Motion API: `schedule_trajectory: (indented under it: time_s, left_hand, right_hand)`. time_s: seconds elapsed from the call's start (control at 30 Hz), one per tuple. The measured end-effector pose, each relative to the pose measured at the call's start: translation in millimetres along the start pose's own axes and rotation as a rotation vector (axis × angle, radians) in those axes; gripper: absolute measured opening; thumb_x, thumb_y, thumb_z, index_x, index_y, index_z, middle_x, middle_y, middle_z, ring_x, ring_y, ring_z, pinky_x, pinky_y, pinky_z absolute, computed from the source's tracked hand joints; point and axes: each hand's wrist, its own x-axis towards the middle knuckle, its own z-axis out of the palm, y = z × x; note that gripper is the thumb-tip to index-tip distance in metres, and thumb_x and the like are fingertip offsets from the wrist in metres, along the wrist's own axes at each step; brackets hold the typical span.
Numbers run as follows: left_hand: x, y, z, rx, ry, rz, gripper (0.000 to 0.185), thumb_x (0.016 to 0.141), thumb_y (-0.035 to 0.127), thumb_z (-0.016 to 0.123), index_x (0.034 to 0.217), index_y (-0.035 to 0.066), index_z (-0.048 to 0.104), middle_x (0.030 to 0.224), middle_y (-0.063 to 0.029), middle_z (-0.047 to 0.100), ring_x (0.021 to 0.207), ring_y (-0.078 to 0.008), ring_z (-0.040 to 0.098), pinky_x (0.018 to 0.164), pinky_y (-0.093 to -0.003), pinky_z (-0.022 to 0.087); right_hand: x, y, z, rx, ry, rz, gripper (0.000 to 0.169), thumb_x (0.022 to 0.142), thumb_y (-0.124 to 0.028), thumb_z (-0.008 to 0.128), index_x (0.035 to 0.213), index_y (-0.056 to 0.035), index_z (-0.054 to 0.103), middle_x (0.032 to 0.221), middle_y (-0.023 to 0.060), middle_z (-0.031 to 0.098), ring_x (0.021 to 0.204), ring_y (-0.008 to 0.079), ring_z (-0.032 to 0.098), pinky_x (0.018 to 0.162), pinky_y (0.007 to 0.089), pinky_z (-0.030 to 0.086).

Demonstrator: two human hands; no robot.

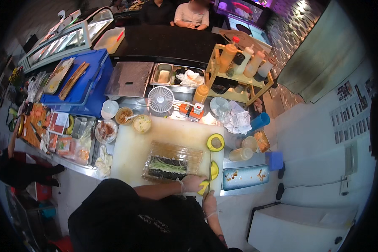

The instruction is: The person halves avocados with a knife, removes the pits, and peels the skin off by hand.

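My gloved left hand (193,184) holds a piece of avocado (204,188) near the front right of the white cutting board (129,157). Gloved too, my right hand (209,201) grips a knife (210,171), its blade pointing away from me beside the avocado. Another avocado piece (214,170) lies just right of the blade, and an avocado half (215,142) with a round centre rests beyond it. Left of my hands, a bamboo rolling mat (192,159) carries a dark nori sheet (167,174) topped with green strips (168,166). Two bowls, one with a pale filling (142,123), stand at the back left.
A small white fan (160,99), an orange power strip (190,111) and crumpled papers (237,119) stand behind the board. On the right are a blue tray (245,177), lidded tubs and a blue cup (260,119). A wooden rack (249,86) holds sauce bottles. A co-worker (19,170) stands far left.
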Motion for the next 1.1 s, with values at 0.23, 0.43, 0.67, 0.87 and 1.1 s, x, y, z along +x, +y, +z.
schedule_trajectory:
  time_s: [0.23, 0.43, 0.67, 0.87, 1.1]
  left_hand:
    - [-4.0, -31.4, -25.3, -0.188, 0.294, 0.095, 0.055, 0.091, 0.033, 0.063, 0.135, 0.003, 0.054, 0.101, -0.0238, 0.07, 0.092, -0.0394, 0.068, 0.089, -0.0494, 0.051]
    - [31.3, -105.7, -157.1, 0.038, 0.44, -0.067, 0.05, 0.097, 0.035, 0.06, 0.124, -0.006, 0.058, 0.108, -0.0246, 0.071, 0.102, -0.0348, 0.07, 0.091, -0.0436, 0.054]
    - [41.8, -79.9, -173.2, 0.723, 0.506, 0.047, 0.041, 0.088, 0.022, 0.065, 0.123, 0.003, 0.062, 0.116, -0.0198, 0.069, 0.113, -0.0364, 0.063, 0.101, -0.0457, 0.048]
    - [90.7, 12.6, -79.8, 0.705, 0.172, 0.874, 0.059, 0.077, 0.007, 0.071, 0.135, 0.012, 0.058, 0.133, -0.0125, 0.06, 0.123, -0.0331, 0.056, 0.108, -0.0426, 0.042]
    - [95.3, -10.8, -44.0, 0.193, -0.055, 0.328, 0.048, 0.082, 0.013, 0.076, 0.127, 0.006, 0.063, 0.118, -0.0145, 0.063, 0.11, -0.0289, 0.062, 0.097, -0.0364, 0.05]
  right_hand:
    - [-1.8, 49.4, 16.5, 0.218, 0.012, 0.036, 0.04, 0.103, -0.038, 0.05, 0.115, -0.0003, 0.053, 0.071, 0.0224, 0.065, 0.064, 0.0408, 0.066, 0.059, 0.0515, 0.052]
    - [-62.5, 26.7, -48.0, 0.67, -0.075, 0.136, 0.032, 0.101, -0.036, 0.059, 0.094, -0.0052, 0.06, 0.057, 0.0021, 0.054, 0.042, 0.0102, 0.051, 0.04, 0.0289, 0.042]
    - [-105.6, 34.3, -64.0, 0.87, 0.098, 0.389, 0.034, 0.102, -0.037, 0.057, 0.104, -0.0045, 0.063, 0.058, -0.0012, 0.049, 0.044, 0.0076, 0.045, 0.043, 0.0272, 0.039]
    - [-132.0, 33.1, -68.4, 0.617, 0.163, 0.434, 0.04, 0.102, -0.037, 0.057, 0.112, 0.002, 0.058, 0.062, 0.0142, 0.061, 0.048, 0.0207, 0.059, 0.049, 0.035, 0.047]
    - [-147.9, 22.4, -54.4, 0.283, 0.145, 0.248, 0.027, 0.102, -0.026, 0.052, 0.105, 0.0018, 0.054, 0.075, 0.0301, 0.063, 0.075, 0.0485, 0.065, 0.064, 0.0545, 0.05]
